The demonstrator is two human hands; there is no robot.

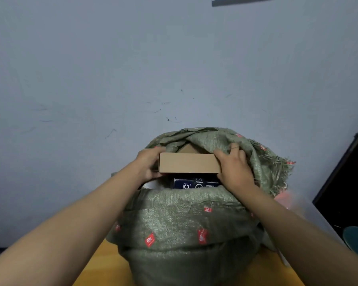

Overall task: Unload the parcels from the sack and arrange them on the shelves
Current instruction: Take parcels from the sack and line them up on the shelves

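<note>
Cardboard parcel [189, 163] sits at the sack [184, 219] mouth, grasped at either end between left hand [148, 164] and right hand [234, 166], above a dark box [195, 183].

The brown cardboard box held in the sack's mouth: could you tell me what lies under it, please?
Under the brown cardboard box a dark blue box with white symbols shows. The sack covers everything lower.

Both bare arms outstretched, left hand [148, 164] and right hand [234, 167] curled, facing inward.
</note>
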